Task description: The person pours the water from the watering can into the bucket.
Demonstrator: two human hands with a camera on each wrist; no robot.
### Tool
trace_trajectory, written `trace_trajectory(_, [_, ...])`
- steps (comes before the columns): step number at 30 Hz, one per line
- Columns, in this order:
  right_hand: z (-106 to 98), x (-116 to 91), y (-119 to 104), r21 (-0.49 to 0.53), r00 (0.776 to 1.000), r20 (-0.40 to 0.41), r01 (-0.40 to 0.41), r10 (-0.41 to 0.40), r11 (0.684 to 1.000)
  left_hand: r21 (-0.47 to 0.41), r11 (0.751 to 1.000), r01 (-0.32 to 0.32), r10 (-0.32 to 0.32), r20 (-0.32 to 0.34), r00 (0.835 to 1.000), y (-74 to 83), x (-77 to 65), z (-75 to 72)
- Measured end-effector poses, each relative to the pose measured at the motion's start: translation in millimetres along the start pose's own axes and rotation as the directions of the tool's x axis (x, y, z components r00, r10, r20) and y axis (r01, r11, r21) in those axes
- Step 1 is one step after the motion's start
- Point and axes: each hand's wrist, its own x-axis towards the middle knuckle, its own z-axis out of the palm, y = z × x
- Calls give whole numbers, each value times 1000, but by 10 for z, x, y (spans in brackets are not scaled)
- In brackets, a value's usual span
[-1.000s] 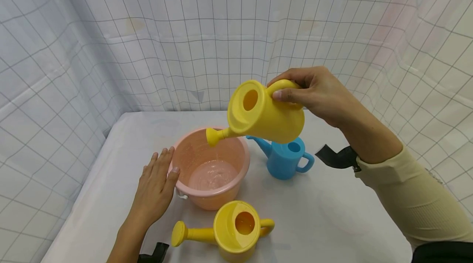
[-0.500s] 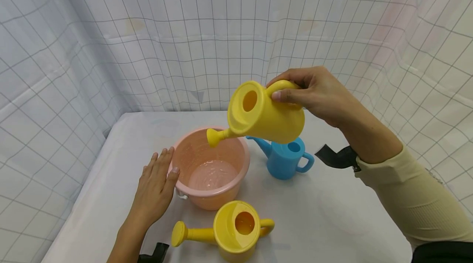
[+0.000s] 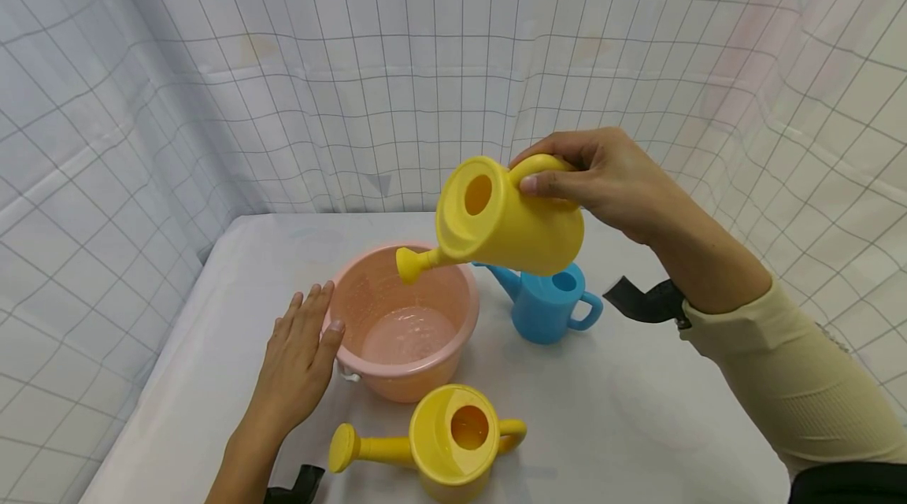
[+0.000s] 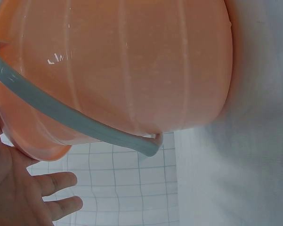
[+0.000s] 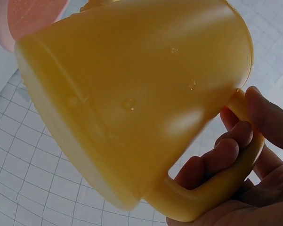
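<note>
My right hand (image 3: 602, 177) grips the handle of a yellow watering can (image 3: 527, 228), with fingers curled through the handle in the right wrist view. The can is raised and tilted left, its rose over the pink bucket (image 3: 464, 331). Shallow water lies in the bucket's bottom. Water drops cling to the can's body (image 5: 132, 89). My left hand (image 3: 301, 354) rests with straight fingers against the bucket's left rim. In the left wrist view the bucket's wall (image 4: 146, 70) and its pale handle (image 4: 75, 117) hang beside that hand (image 4: 19, 188).
A second yellow watering can (image 3: 453, 441) stands in front of the bucket, its spout pointing left. Behind the raised can, a blue watering can (image 3: 546, 307) stands right of the bucket. A white-covered table (image 3: 623, 425) bears them, with grid-patterned curtains (image 3: 425, 94) around it.
The raised watering can has tipped very slightly further at its top. Ripples on the bucket's water have calmed. The left hand has stayed in place.
</note>
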Motion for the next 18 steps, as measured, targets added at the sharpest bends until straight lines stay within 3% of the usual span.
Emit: trace_trajectory(18, [2,-7,-19,-4,1000,13,-3,3,1000,1,1000,-2,2,-3,1000,-2,2,6])
